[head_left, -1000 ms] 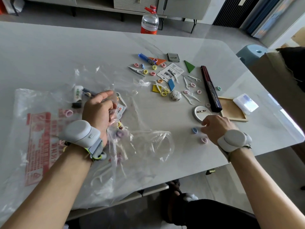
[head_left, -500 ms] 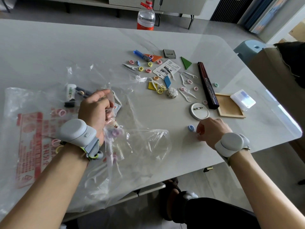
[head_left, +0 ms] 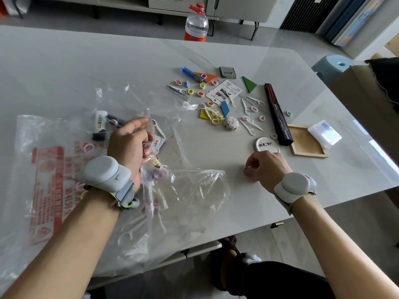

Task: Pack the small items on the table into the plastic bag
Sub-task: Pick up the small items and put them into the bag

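Now left hand [head_left: 129, 145] grips plastic bag [head_left: 90, 188]; right hand [head_left: 266, 167] pinches small rings [head_left: 247, 168].

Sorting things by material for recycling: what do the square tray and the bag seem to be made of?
The square tray looks like unfinished pale wood: tan, matte, with a raised frame. The bag looks like thin clear plastic film: see-through, crinkled, glossy, with red print.
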Action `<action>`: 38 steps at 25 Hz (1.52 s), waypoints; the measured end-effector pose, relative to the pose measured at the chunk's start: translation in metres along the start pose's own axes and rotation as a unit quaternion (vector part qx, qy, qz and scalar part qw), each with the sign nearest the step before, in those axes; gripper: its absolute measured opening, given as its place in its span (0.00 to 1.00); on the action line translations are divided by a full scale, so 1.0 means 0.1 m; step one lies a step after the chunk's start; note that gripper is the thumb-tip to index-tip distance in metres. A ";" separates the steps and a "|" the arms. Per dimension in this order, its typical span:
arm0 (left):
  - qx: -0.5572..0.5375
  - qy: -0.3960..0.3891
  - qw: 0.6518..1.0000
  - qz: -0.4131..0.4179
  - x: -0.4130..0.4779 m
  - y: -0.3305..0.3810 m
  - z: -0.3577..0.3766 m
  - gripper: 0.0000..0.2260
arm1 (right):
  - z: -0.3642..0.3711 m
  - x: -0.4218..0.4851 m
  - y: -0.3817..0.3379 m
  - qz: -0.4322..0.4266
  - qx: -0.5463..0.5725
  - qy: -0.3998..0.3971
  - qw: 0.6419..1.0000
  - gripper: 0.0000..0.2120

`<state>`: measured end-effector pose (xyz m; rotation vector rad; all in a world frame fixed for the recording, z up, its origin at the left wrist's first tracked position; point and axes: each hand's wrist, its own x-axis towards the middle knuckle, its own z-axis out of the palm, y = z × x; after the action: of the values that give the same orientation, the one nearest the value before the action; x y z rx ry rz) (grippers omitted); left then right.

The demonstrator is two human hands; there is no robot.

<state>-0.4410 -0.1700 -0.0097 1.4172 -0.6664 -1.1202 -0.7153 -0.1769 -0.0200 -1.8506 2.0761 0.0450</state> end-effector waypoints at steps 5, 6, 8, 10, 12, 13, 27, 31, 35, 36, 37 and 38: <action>0.003 -0.005 1.000 -0.006 -0.01 0.01 -0.02 0.21 | 0.06 0.04 -0.26 -0.055 -0.009 0.002 0.998 0.06; 0.000 -0.004 1.000 -0.009 -0.01 0.00 -0.02 0.21 | 0.08 0.06 -0.32 -0.062 -0.009 0.002 0.998 0.07; -0.003 -0.005 1.000 -0.016 0.00 0.00 -0.03 0.21 | 0.11 0.10 -0.44 -0.069 -0.021 -0.001 0.997 0.07; -0.005 -0.003 1.000 -0.020 0.00 0.01 -0.04 0.21 | 0.13 0.15 -0.53 -0.064 -0.031 0.001 0.997 0.07; -0.013 -0.007 1.000 -0.022 0.00 0.03 -0.05 0.21 | 0.13 0.18 -0.58 -0.048 -0.018 0.008 0.999 0.06; -0.017 -0.009 1.000 -0.023 0.01 0.04 -0.06 0.20 | 0.14 0.20 -0.63 -0.048 0.006 0.012 0.999 0.05; -0.015 -0.011 1.000 -0.007 0.13 0.03 -0.21 0.23 | 0.30 0.26 -1.75 -0.089 0.597 -0.126 0.788 0.16; -0.018 -0.008 1.000 -0.013 0.11 0.06 -0.22 0.21 | 0.33 0.31 -1.57 -0.086 0.506 -0.047 0.857 0.15; -0.031 -0.013 0.999 -0.031 0.10 0.07 -0.17 0.21 | 0.35 0.34 -1.39 -0.083 0.389 0.014 0.917 0.10; -0.034 -0.016 0.999 -0.032 0.10 0.08 -0.15 0.21 | 0.35 0.35 -1.34 -0.078 0.365 0.030 0.927 0.10; -0.037 -0.018 0.999 -0.033 0.10 0.08 -0.13 0.21 | 0.35 0.36 -1.29 -0.072 0.343 0.047 0.936 0.10; -0.038 -0.018 0.999 -0.033 0.10 0.08 -0.12 0.21 | 0.35 0.36 -1.23 -0.066 0.321 0.070 0.942 0.10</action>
<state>-0.4246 -0.1758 -0.0055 1.3648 -0.5999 -1.2126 -0.5906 -0.2200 -0.0375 -1.5930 1.7440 -0.7285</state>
